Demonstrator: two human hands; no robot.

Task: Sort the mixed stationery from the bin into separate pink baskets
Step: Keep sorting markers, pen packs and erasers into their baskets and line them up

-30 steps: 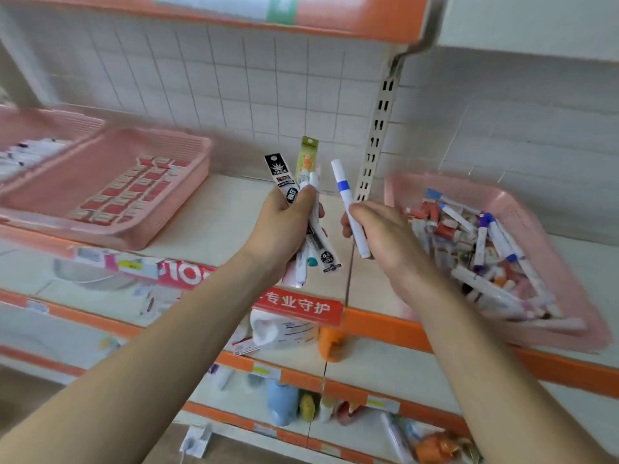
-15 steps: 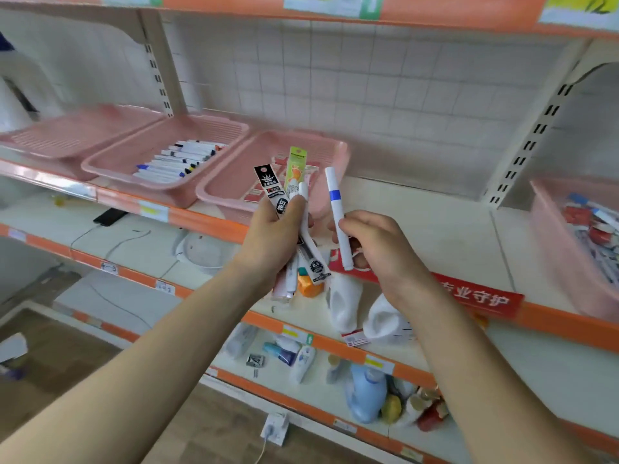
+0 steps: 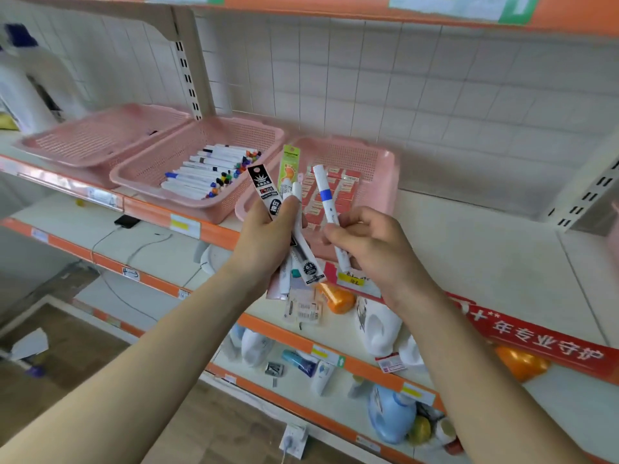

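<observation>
The right hand (image 3: 375, 252) pinches one white marker (image 3: 330, 217) in front of the baskets; the left hand (image 3: 268, 242) grips a bundle of packets (image 3: 268, 192). Best carry the marker left over the marker basket (image 3: 140, 174) and lay it parallel to those there.

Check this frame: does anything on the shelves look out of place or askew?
Mostly tidy. The left pink basket sits tilted, one edge overlapping the marker basket. Loose packets lie scattered on the lower shelf beside an orange bottle.
</observation>
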